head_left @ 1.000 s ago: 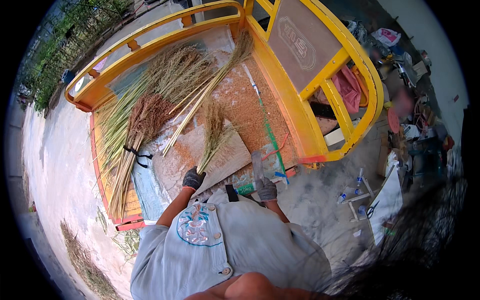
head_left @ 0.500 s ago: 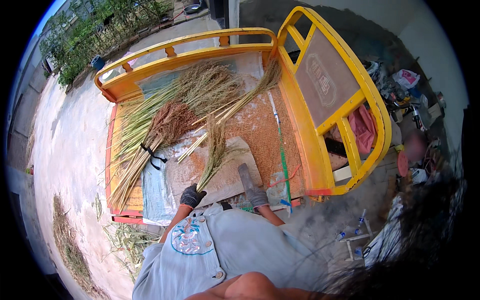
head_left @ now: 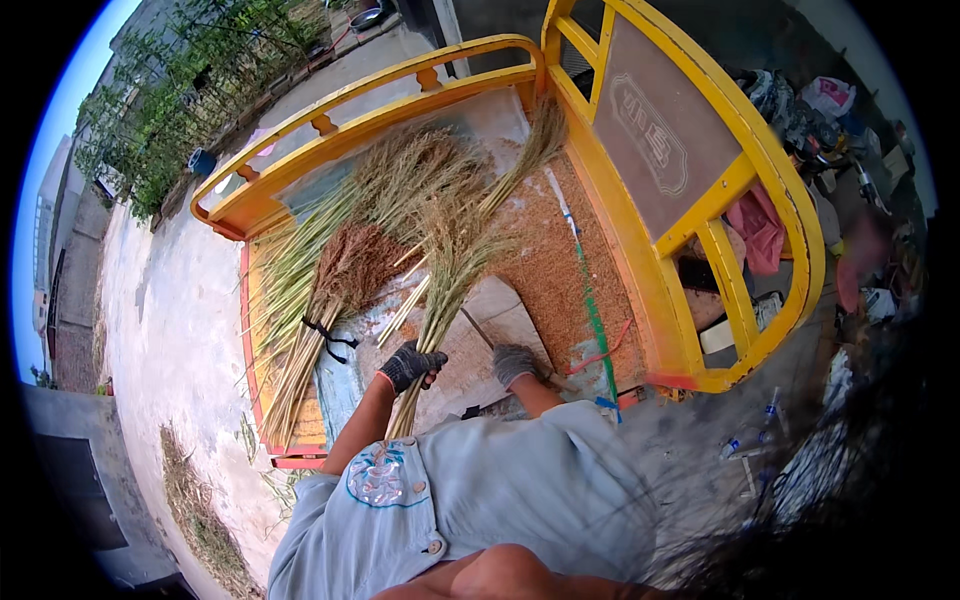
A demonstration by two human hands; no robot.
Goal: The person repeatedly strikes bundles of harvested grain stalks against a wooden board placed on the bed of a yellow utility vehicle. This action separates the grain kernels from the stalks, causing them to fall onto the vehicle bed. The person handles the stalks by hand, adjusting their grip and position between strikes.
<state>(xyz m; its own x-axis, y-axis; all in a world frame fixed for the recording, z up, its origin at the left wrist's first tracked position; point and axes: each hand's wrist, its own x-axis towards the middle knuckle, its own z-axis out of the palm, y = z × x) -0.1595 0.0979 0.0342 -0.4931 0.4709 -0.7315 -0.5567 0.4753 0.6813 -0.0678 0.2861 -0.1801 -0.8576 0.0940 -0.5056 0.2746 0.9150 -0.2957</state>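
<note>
My left hand [head_left: 410, 365], in a dark glove, is closed round the stems of a thin bundle of broom grass [head_left: 452, 270]. The bundle's bushy tips point away from me over a pale board [head_left: 505, 305] on the cart bed. My right hand [head_left: 515, 362], in a grey glove, rests on the board's near edge and grips a thin dark blade-like tool [head_left: 478, 328] that lies against the stems. Which tool it is cannot be made out.
A tied sheaf with reddish tips [head_left: 335, 285] lies to the left, beside loose green-yellow grass [head_left: 410, 170]. Brown chaff [head_left: 548, 265] covers the bed on the right. Yellow rails [head_left: 650, 270] enclose the cart. Concrete ground lies left; clutter stands at the right.
My right hand has come in from the cart's near edge onto the board beside the bundle. My left hand keeps its hold on the stems, and the view has shifted closer over the cart.
</note>
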